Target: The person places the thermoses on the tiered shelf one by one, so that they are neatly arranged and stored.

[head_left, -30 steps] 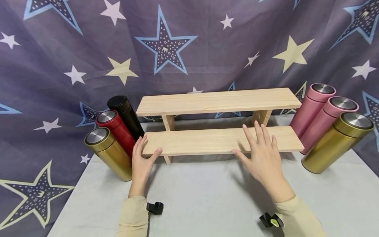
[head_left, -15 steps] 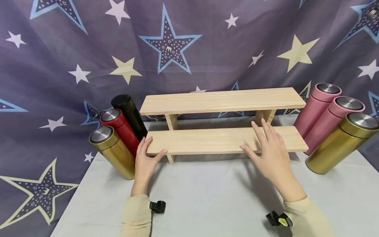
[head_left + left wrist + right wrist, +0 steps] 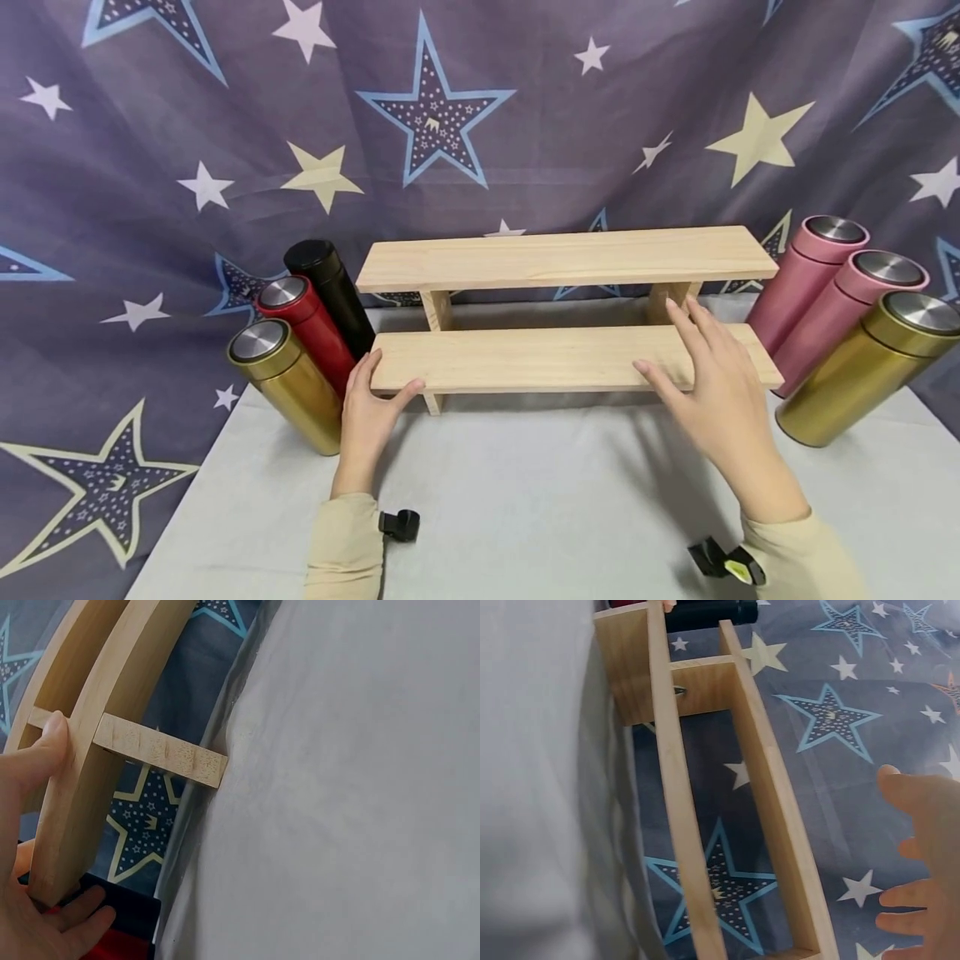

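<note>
A two-tier wooden shelf [image 3: 525, 358] stands mid-table, its lower board in front of the higher one. My left hand [image 3: 365, 421] grips the left end of the lower board. In the left wrist view, the thumb of this left hand [image 3: 26, 930] lies on the board and two fingers reach past its end. My right hand [image 3: 726, 408] is over the right part of the lower board with its fingers spread. From the right wrist, the right hand [image 3: 934, 855] appears apart from the wood, holding nothing.
Left of the shelf stand a gold thermos bottle [image 3: 292, 387], a red one [image 3: 311, 325] and a black one [image 3: 330, 283]. To the right are two pink thermos bottles [image 3: 798, 275] and a gold one [image 3: 862, 371]. A star-patterned cloth [image 3: 525, 167] hangs behind the grey-white tabletop [image 3: 525, 492].
My right hand has slid rightward along the lower board. The left hand keeps its hold on the left end. The whole head view has shifted slightly; the shelf and bottles stay in place.
</note>
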Tool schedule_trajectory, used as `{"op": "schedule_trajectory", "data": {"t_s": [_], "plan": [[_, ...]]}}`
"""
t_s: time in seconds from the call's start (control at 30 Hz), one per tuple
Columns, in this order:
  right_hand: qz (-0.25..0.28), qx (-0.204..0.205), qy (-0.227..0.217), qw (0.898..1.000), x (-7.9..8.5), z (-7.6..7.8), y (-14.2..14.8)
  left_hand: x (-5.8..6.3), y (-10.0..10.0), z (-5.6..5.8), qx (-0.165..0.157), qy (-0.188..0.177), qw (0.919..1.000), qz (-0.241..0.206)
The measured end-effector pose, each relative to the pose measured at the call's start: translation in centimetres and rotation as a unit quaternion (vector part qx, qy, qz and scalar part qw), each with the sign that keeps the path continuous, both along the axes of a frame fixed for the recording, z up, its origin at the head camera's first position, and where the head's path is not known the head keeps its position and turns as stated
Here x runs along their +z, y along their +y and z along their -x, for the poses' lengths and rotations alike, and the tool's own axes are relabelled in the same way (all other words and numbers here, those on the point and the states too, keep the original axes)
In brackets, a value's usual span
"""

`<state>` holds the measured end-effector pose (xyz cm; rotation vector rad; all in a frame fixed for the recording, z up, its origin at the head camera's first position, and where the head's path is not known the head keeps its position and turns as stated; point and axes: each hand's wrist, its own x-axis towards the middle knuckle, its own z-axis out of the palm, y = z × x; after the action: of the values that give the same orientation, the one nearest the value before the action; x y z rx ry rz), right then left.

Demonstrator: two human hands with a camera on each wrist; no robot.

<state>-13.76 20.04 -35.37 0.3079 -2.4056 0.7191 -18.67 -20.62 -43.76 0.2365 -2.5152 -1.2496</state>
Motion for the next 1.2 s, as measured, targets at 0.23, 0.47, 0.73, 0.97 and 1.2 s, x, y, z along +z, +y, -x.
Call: {"op": "schedule_trajectory", "data": {"t_s": [0.23,0.47,0.73,0.97,1.2], "plan": [[0.013,-0.002,0.038,0.999,1.2,-1.0,0.4,0.3,0.4,-0.4,0.000,-0.014,0.9998,0.013],[0.027,-0.019,0.063,0.997,1.7,-1.6,0.8,0.4,0.7,-0.7,0.000,-0.024,0.9996,0.012],[0.106,-0.023,0.127,0.986,0.5,-2.7,2.1,0.2,0.5,-0.7,0.000,-0.013,0.9998,0.012],[0.142,-0.024,0.156,0.977,0.6,-4.5,3.4,0.4,0.5,-0.7,-0.001,-0.015,0.9998,0.013],[0.173,-0.039,0.155,0.972,-1.4,-6.0,7.1,0.8,0.6,-0.8,-0.005,-0.021,0.9997,0.013]]}}
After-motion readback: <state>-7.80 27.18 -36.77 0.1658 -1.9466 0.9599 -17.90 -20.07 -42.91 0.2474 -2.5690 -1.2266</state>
